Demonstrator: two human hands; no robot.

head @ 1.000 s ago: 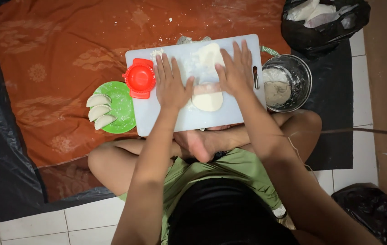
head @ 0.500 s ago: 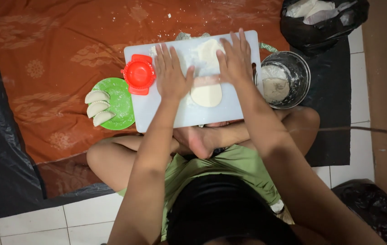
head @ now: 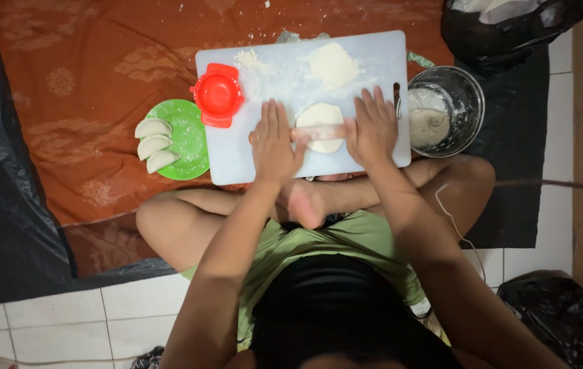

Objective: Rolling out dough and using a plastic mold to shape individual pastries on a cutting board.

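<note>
White floor tiles (head: 45, 311), overlaid by one black plastic sheet (head: 4, 205) and one rust-orange patterned cloth (head: 86, 75); person seated cross-legged at the cloth's near edge.

One white cutting board (head: 236, 157), centre of view. On it: one flat round of dough (head: 319, 117), one loose mound of flour (head: 334, 65) at 12 o'clock from the dough, one smaller flour scatter at 10 o'clock, one red dumpling press (head: 217, 94) overhanging the board's 9 o'clock edge.

One wooden rolling pin (head: 319, 132), lying crosswise on the dough round. Left hand (head: 274, 143): flat, fingers spread, palm pressed on the pin's left end. Right hand (head: 372, 128): flat, fingers spread, palm on the pin's right end. Neither hand is curled around it.

One green plate (head: 192, 140), at 9 o'clock from the board, touching it; three folded crescent dumplings (head: 153, 145) stacked along its left side.

One metal bowl (head: 466, 102), at 3 o'clock from the board, holding one lump of dough.

Two black plastic bags: one (head: 510, 27) at 1 o'clock, one (head: 558, 318) at 5 o'clock.
</note>
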